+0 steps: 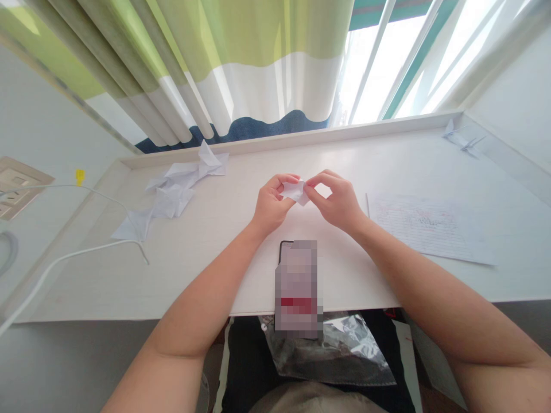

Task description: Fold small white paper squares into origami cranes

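Note:
A small folded piece of white paper [294, 193] is held up between both hands over the middle of the white desk. My left hand [274, 201] grips its left side, with the thumb below and fingers above. At its right edge, the thumb and index finger of my right hand [333, 195] pinch the paper. Finer folds are too small to make out. Below the hands, near the front edge of the desk [241, 287], lies a phone [284, 246] whose screen is pixelated.
Several folded white papers [172, 189] lie at the left, near a white cable [86, 246]. Written sheets [417, 223] rest at the right. More folded paper pieces [467, 143] sit in the far right corner. A clear plastic bag [340, 355] lies on the lap. Curtains [275, 57] hang behind.

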The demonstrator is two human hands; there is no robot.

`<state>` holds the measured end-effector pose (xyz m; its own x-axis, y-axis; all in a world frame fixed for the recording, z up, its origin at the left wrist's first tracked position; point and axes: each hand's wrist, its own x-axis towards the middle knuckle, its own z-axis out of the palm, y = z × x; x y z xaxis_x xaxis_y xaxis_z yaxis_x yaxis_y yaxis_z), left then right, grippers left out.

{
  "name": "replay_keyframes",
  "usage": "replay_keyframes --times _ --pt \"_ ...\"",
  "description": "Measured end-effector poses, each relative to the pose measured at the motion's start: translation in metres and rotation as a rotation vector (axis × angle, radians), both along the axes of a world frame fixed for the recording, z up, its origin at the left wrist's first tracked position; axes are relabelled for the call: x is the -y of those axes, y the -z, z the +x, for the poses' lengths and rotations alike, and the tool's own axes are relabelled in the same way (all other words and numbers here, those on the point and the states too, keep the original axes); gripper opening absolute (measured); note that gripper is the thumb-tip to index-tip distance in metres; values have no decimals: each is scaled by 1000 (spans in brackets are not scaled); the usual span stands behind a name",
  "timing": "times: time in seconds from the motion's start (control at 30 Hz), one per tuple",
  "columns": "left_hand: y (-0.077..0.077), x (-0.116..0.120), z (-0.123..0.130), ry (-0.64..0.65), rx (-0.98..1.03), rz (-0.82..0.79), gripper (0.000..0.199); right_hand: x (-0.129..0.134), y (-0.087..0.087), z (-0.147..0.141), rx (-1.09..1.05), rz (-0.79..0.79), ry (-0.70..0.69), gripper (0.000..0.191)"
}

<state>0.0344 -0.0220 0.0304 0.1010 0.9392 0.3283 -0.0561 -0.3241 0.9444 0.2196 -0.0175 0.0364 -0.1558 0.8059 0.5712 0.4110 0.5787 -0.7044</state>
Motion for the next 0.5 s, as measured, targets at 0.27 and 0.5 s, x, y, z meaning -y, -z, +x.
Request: replay_keyframes --times 0.27,0.5 --pt "2 0 -6 69 -31 -29 31 2 0 2 -71 -78 -63 5" --pt "0 2 -11 220 -22 9 29 -1 1 3 -99 -80 -81 7"
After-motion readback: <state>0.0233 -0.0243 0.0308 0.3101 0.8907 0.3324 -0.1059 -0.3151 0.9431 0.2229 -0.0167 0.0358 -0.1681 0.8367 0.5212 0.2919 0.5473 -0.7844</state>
